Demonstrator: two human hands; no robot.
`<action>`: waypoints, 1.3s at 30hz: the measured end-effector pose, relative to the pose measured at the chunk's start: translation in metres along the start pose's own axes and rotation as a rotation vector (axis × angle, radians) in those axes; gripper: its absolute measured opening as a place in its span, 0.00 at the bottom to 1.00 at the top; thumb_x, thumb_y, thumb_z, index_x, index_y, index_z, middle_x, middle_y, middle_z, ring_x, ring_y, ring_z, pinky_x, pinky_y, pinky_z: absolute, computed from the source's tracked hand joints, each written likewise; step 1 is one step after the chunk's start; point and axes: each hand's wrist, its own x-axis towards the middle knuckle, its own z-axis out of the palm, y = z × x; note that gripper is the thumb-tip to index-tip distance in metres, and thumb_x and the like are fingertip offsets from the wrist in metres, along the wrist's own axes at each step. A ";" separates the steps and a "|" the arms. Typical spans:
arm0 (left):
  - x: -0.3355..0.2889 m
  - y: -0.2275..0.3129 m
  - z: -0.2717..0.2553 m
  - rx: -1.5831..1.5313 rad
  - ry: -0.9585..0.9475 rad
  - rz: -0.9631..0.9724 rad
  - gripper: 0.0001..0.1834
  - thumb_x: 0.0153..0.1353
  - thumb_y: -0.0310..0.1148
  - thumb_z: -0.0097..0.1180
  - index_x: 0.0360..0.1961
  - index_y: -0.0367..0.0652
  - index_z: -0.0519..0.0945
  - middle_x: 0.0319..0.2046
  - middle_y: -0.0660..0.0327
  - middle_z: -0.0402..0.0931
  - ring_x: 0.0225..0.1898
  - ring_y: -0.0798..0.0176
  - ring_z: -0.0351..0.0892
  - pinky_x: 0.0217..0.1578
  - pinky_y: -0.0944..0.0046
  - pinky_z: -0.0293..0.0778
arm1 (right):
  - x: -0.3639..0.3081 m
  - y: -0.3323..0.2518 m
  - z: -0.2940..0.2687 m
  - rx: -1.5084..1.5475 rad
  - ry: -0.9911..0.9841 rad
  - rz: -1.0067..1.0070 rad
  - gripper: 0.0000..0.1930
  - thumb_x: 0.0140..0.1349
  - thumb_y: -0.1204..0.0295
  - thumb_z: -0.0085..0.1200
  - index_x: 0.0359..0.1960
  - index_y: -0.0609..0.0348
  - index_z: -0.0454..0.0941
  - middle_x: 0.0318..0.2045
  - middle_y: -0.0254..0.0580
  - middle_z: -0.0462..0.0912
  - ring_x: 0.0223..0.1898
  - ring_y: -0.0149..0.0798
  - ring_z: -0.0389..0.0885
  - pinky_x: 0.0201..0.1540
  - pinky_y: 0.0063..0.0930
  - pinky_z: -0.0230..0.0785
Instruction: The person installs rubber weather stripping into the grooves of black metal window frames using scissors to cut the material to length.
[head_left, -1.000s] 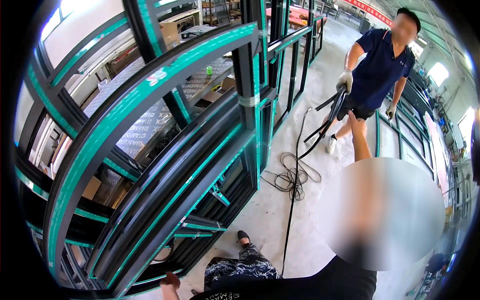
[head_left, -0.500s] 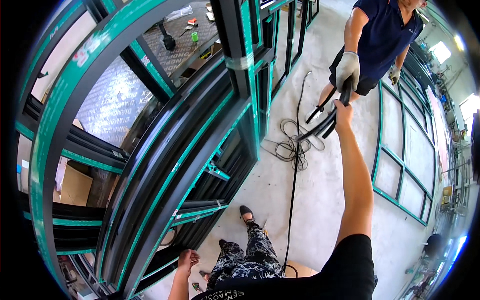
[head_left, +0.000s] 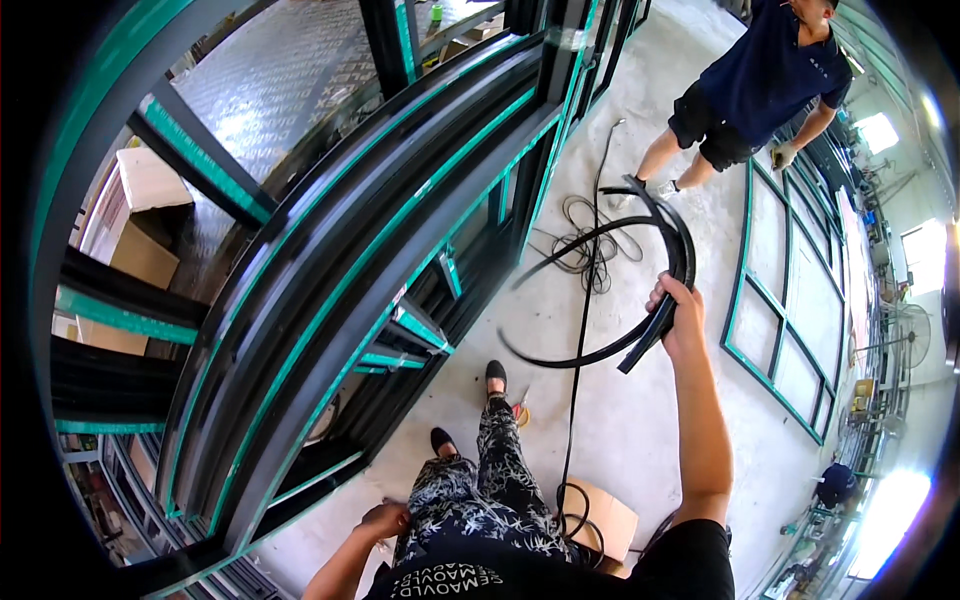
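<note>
My right hand (head_left: pixel 680 312), arm stretched forward, is closed around a bundle of curved black rubber strips (head_left: pixel 684 250). Loose ends of the strips bow out to the left and hang in the air above the floor. My left hand (head_left: pixel 385 519) is low beside my left thigh, fingers curled, with nothing visible in it; it is nearest to the lower end of a large dark frame (head_left: pixel 330 290) edged with green tape. A co-worker (head_left: pixel 765 80) in a navy shirt and black shorts stands beyond the strips, one gloved hand (head_left: pixel 784 156) hanging at the side.
A thin black cable (head_left: pixel 590 260) lies tangled on the pale floor and runs back toward me. A cardboard box (head_left: pixel 605 515) stands by my right side. Green-taped frames (head_left: pixel 785 290) lean on the right, near a standing fan (head_left: pixel 905 335). A tape roll (head_left: pixel 521 414) lies by my foot.
The co-worker's gloved hand has let go of the strips and the co-worker has moved back. My right hand now holds them alone, lower and nearer, and they have fanned out.
</note>
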 end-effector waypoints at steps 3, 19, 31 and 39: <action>-0.014 0.017 0.014 0.074 0.043 -0.094 0.09 0.53 0.36 0.54 0.32 0.50 0.83 0.40 0.51 0.81 0.43 0.44 0.81 0.42 0.49 0.77 | -0.033 0.024 -0.004 0.095 -0.035 0.154 0.08 0.62 0.72 0.57 0.37 0.64 0.74 0.25 0.38 0.75 0.26 0.33 0.74 0.31 0.29 0.71; -0.074 0.052 0.039 -0.546 -0.639 0.073 0.07 0.60 0.34 0.54 0.35 0.42 0.78 0.26 0.69 0.74 0.30 0.72 0.69 0.34 0.68 0.69 | -0.007 0.146 -0.051 -0.381 -0.014 0.244 0.07 0.60 0.76 0.56 0.36 0.65 0.74 0.29 0.42 0.81 0.27 0.32 0.80 0.32 0.25 0.75; -0.004 0.193 0.115 -1.340 -0.941 -0.085 0.11 0.63 0.34 0.54 0.45 0.45 0.76 0.32 0.71 0.75 0.33 0.73 0.70 0.37 0.70 0.68 | 0.085 0.478 -0.082 -1.110 -0.103 0.063 0.14 0.58 0.64 0.56 0.38 0.62 0.74 0.31 0.59 0.81 0.37 0.64 0.79 0.38 0.52 0.70; 0.136 0.157 0.179 -1.497 -1.254 0.004 0.19 0.66 0.40 0.57 0.56 0.47 0.75 0.39 0.69 0.80 0.36 0.71 0.75 0.41 0.68 0.71 | 0.138 0.740 -0.158 -0.873 -0.061 0.449 0.16 0.51 0.62 0.62 0.32 0.63 0.78 0.25 0.48 0.83 0.29 0.45 0.83 0.34 0.39 0.73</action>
